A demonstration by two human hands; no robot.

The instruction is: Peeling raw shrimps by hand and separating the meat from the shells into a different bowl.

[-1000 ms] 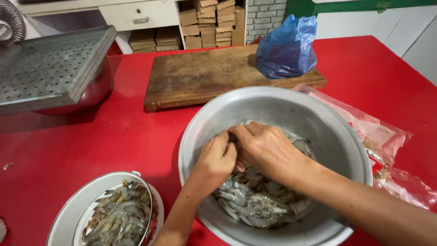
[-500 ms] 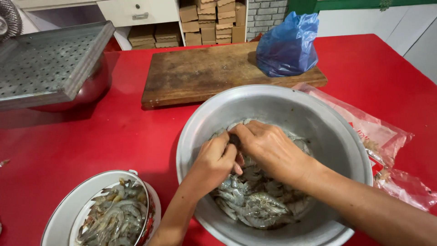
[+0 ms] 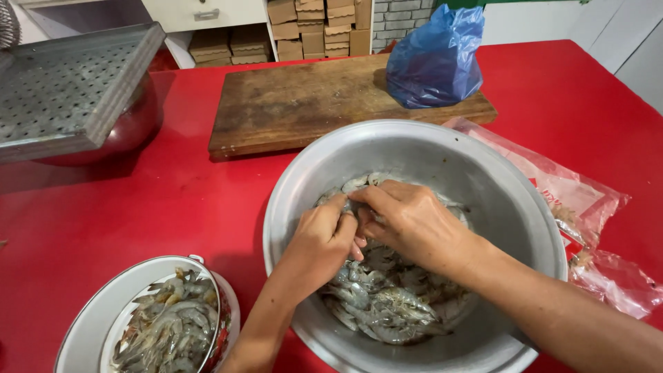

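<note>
Shrimp (image 3: pixel 387 304) in basin (image 3: pixel 414 145); cutting board (image 3: pixel 304 103) behind — bag (image 3: pixel 435 59) on it, small bowl (image 3: pixel 90 324) left

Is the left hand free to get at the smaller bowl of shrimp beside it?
Probably yes: the left hand is in the big metal bowl, and only open red table separates it from the smaller bowl.

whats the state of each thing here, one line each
left hand: in the big bowl, pinching a shrimp
right hand: gripping the same shrimp
metal bowl: partly filled with raw shrimp
small bowl: holds shrimp
blue bag: bunched on cutting board
clear bag: crumpled flat
</note>
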